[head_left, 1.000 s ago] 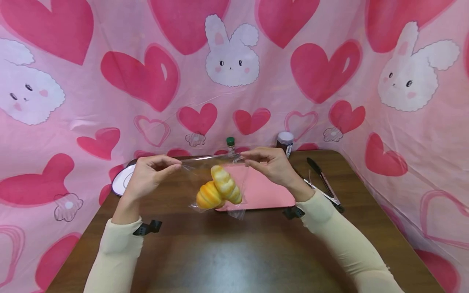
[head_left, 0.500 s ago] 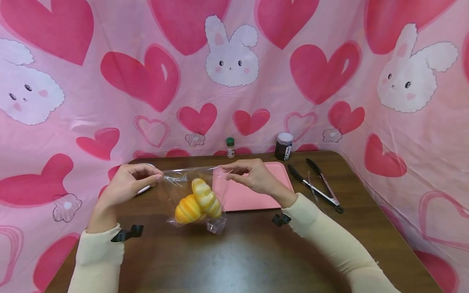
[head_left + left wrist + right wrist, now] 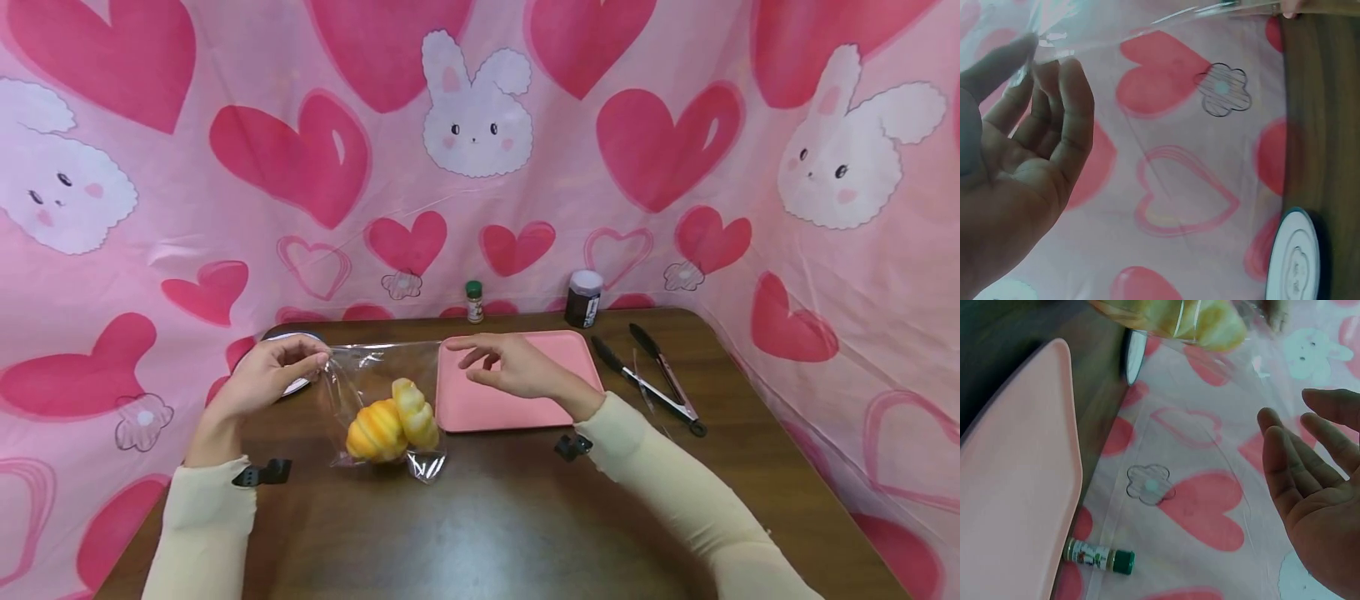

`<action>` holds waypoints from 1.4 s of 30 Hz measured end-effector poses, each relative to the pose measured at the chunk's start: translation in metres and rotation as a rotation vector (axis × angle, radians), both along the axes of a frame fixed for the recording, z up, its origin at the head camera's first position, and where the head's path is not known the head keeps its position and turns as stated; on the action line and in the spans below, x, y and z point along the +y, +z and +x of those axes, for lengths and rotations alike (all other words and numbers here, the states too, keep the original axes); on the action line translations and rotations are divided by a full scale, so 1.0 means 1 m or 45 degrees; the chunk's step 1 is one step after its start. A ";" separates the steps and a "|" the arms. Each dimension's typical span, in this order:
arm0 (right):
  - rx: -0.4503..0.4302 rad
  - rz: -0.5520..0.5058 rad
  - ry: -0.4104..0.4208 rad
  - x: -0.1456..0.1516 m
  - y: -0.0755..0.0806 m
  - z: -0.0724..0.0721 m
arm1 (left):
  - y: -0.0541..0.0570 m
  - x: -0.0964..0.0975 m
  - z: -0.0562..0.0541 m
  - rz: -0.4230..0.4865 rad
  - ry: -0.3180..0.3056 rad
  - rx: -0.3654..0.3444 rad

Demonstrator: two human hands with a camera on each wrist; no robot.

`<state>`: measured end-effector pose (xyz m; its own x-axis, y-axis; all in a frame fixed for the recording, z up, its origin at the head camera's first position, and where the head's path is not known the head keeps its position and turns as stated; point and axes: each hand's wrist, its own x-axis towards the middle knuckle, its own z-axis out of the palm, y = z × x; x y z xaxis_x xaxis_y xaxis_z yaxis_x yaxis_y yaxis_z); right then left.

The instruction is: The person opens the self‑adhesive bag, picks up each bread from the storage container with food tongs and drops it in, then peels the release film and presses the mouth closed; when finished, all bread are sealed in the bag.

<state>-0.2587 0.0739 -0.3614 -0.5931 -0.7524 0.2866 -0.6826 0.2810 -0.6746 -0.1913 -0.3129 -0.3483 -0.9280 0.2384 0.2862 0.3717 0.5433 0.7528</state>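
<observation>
A clear plastic bag [image 3: 386, 362] hangs at the left-middle of the table in the head view. Two croissant-shaped bread rolls lie in its bottom: an orange-yellow roll [image 3: 375, 431] and a paler roll [image 3: 416, 415]. My left hand [image 3: 262, 379] pinches the bag's upper left corner between thumb and finger, as the left wrist view also shows. Just right of the bag's upper right corner is my right hand [image 3: 517, 367], above the pink tray [image 3: 517, 404]. In the right wrist view its loosely bent fingers [image 3: 1275, 450] stand apart from the thumb, with nothing between them.
Tongs [image 3: 660, 387] with black tips lie right of the tray, a thin clear strip across them. A green-capped seasoning bottle [image 3: 474, 304] and a dark jar [image 3: 583, 300] stand at the back. A white plate [image 3: 1297, 262] sits behind my left hand.
Both hands have moved left and nearer with the bag, which hangs lower. My right hand has let go of the bag's right corner; the left still holds its own.
</observation>
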 end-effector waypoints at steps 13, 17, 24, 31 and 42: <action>0.012 -0.049 -0.159 0.034 0.004 -0.009 | -0.031 0.006 -0.043 0.193 0.083 -0.126; 0.011 -0.053 -0.168 0.040 0.002 -0.011 | -0.039 0.005 -0.050 0.189 0.152 -0.157; -0.005 -0.021 -0.197 0.049 0.002 -0.013 | -0.054 0.000 -0.056 0.100 0.296 -0.254; -0.028 -0.032 -0.207 0.055 0.003 -0.015 | -0.061 0.004 -0.060 -0.391 0.375 -0.172; -0.011 -0.024 -0.205 0.061 0.005 -0.015 | -0.061 0.021 -0.052 -0.568 0.404 -0.104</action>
